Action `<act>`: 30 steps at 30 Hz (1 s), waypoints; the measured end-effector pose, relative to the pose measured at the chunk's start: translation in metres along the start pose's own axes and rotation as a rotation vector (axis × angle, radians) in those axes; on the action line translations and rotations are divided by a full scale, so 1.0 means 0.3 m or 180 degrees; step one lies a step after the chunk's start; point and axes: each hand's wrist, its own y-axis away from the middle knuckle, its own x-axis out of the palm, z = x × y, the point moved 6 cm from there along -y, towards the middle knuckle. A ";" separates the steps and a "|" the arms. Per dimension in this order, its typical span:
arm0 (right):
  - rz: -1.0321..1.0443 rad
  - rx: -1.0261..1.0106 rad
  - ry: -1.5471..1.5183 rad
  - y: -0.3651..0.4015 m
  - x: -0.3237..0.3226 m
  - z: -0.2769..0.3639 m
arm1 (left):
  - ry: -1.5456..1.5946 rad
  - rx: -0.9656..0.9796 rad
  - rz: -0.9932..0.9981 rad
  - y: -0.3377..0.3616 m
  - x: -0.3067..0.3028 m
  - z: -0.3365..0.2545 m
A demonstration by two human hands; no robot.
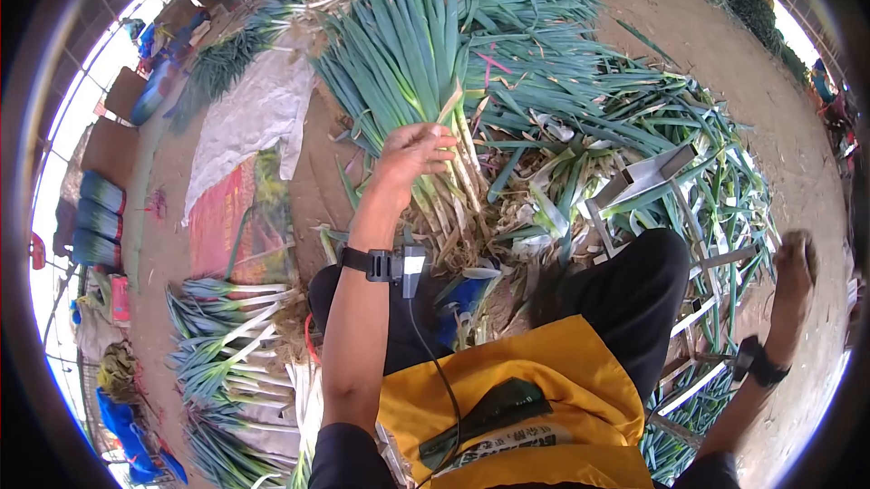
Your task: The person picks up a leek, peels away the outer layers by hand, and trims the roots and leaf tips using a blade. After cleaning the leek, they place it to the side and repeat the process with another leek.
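My left hand (417,155) is curled round the white stalks of a large bunch of green onions (412,45). The green leaves fan out beyond the fingers, and the roots hang down towards my lap. Out at the far right, my right hand (795,273) is held away from the bunch, beyond the metal frame. It looks closed, its fingers bunched together and slightly blurred; I cannot tell what, if anything, is in them. Trimmed leaves and peelings (553,190) lie just right of the bunch.
A metal frame (648,176) stands among heaped leaves beside my right knee. More green onions (535,72) are piled ahead, with a row of them (240,353) on the ground at left. A white sheet (249,117) and a red mesh sack (222,222) lie at left.
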 end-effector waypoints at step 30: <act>0.2415 0.0934 0.0476 0.036 2.212 -1.346 | 0.0214 0.0075 -0.1427 0.015 -0.209 -0.120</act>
